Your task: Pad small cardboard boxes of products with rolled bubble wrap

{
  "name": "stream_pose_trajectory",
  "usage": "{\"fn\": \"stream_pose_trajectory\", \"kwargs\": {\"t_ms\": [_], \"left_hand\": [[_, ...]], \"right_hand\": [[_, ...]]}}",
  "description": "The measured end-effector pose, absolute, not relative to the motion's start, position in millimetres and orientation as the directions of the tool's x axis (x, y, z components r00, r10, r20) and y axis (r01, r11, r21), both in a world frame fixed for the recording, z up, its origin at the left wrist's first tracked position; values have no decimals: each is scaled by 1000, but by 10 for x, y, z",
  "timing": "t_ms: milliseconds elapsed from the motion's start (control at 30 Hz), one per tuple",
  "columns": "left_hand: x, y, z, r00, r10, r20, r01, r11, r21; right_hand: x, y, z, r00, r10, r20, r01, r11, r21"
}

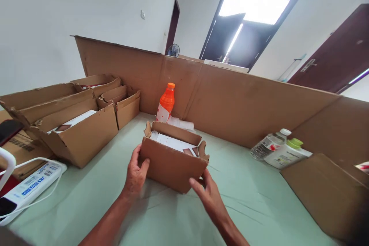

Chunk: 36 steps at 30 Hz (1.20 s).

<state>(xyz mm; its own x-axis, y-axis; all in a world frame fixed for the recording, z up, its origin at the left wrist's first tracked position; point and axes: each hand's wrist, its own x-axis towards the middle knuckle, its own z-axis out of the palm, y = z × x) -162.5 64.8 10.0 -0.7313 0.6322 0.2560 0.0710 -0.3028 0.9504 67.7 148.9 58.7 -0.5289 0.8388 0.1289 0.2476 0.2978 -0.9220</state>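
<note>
A small open-topped cardboard box (170, 165) is between my hands at the middle of the pale green table (230, 200). White items with brown patches (175, 143) show inside it. My left hand (137, 173) grips the box's left end, thumb on the front face and the other fingers behind. At the lower right corner, my right hand (206, 188) has its thumb near the front and its fingers round the side, partly hidden. Just behind the box stands an orange bottle (166, 102) with a white and red label, beside a clear plastic piece lying down (184, 123).
Several open cardboard boxes (92, 134) stand at the left. A white power strip (34, 188) with a cable lies in front of them. A cardboard wall (230, 100) borders the back. At the right are a clear bottle (269, 146), a white green-capped bottle (288, 155) and a cardboard piece (323, 196).
</note>
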Motion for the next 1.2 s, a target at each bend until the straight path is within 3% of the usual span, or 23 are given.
{"fn": "stream_pose_trajectory", "kwargs": {"t_ms": [267,433,567,800,1000,1200], "left_hand": [[-998,405,182,-624,722,299,115,-293,949],[-1085,-285,-114,-794,576,197,94,-203,975],[-1284,-564,-137,-829,500,251,193,-165,967],[-1535,-327,-2,-693,662,286,336,-54,940],[-1832,120,9,-662,700,269,306,-75,949],[-2199,661,-81,-629,697,345,438,-49,897]], "right_hand": [[1230,1425,509,-308,935,174,360,284,-889],[799,1334,474,-548,813,197,328,425,-844],[3,1685,491,-723,648,240,194,524,-829],[-983,1924,60,-697,675,241,235,532,-814],[-1262,1918,-243,-719,641,268,223,579,-784],[-1680,2374,-243,-727,630,275,294,647,-703]]}}
